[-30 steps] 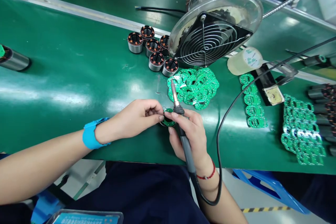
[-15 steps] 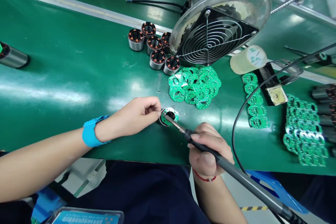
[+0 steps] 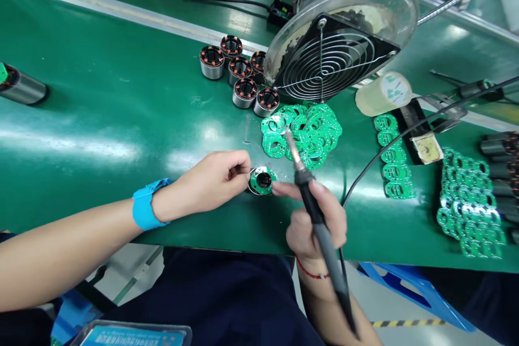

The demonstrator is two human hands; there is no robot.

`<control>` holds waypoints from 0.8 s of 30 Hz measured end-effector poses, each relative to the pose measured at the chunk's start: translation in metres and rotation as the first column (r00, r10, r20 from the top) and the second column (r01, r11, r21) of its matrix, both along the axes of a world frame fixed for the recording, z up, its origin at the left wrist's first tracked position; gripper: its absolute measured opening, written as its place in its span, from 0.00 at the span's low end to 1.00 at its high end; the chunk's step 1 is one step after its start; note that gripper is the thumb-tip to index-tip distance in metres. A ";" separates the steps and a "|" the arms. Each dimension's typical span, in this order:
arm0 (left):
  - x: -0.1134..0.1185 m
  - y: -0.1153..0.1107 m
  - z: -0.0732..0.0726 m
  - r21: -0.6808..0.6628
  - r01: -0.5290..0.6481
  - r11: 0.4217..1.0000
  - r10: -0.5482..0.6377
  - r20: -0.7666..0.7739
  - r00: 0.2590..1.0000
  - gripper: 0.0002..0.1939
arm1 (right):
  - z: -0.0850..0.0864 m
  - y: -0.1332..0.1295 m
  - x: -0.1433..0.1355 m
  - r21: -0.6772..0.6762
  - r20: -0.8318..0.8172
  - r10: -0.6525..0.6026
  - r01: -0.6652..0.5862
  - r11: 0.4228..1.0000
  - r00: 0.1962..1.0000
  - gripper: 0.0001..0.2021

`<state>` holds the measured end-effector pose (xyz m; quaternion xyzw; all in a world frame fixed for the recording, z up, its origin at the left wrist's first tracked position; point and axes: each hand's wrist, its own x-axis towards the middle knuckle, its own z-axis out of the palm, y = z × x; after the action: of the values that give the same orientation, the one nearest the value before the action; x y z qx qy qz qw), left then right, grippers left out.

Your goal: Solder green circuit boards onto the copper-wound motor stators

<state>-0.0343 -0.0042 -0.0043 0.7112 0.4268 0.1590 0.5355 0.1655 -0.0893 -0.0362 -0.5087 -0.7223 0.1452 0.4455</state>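
A round green circuit board (image 3: 255,186) sits on a motor part on the green table (image 3: 101,151). At its left edge my left hand (image 3: 225,178) is pinched closed; what its fingertips hold is too small to name. My right hand (image 3: 316,216) is wrapped round a soldering iron (image 3: 322,227), with the index finger stretched to the board's right edge. The iron's tip points up and away, over a pile of loose green boards (image 3: 312,132).
Behind stand several copper-wound stators (image 3: 244,91) and a fan with a wire guard (image 3: 324,65). To the right are a tape roll (image 3: 381,93), a sponge holder (image 3: 426,147), rows of boards (image 3: 466,200) and a black cable. A metal cylinder (image 3: 28,87) lies far left.
The iron's tip has left the board and swung up and right. My right index finger now reaches the board's right edge. My left hand has barely moved.
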 end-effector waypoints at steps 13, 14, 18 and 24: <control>0.002 -0.009 -0.011 0.709 0.337 0.619 -0.250 -0.228 0.941 0.18 | 0.000 0.013 -0.007 0.022 -0.132 -0.170 0.174 0.984 0.977 0.21; 0.003 -0.009 -0.012 0.738 0.405 0.540 -0.259 -0.312 0.914 0.18 | -0.002 0.014 -0.006 0.008 -0.132 -0.207 0.210 0.978 0.969 0.19; -0.005 -0.004 -0.002 0.726 0.517 0.454 -0.076 -0.547 0.834 0.13 | -0.006 0.023 -0.005 -0.105 0.109 -0.186 0.197 0.975 0.976 0.18; -0.046 0.018 0.036 0.678 0.280 0.679 0.469 -0.695 0.545 0.12 | -0.007 0.029 -0.006 -0.162 0.335 -0.060 0.121 0.979 0.940 0.17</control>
<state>-0.0800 0.0133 0.0320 0.8196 0.5682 -0.0106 -0.0729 0.1595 -0.0599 -0.0434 -0.5967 -0.7461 0.1024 0.2772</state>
